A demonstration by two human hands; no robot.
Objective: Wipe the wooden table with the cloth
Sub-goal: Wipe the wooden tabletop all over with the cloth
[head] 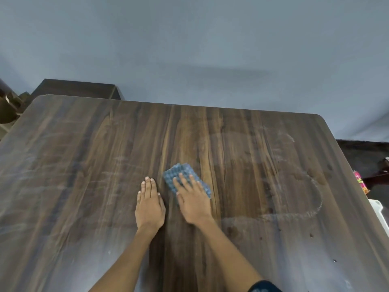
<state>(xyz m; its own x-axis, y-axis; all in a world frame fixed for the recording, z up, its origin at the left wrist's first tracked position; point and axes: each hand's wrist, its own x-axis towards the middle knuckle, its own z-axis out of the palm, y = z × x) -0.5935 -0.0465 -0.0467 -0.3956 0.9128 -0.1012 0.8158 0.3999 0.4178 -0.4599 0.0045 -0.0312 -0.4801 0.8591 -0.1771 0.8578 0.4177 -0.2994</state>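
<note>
The right hand pressed flat-fingered on the blue textured cloth; the left hand lay flat on the dark wooden surface, whose dusty sides seemed still unwiped.

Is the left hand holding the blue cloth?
No, the left hand lies flat on the bare wooden table, while the right hand presses the blue cloth.

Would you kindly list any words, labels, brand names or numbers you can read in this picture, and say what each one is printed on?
No readable text anywhere in this view.
The pink packet beyond the table's right edge has a bright print, too small and blurred to read.
The blue cloth under the right hand shows only a woven grid pattern.
The wooden table shows only pale wipe streaks, no lettering.
</note>
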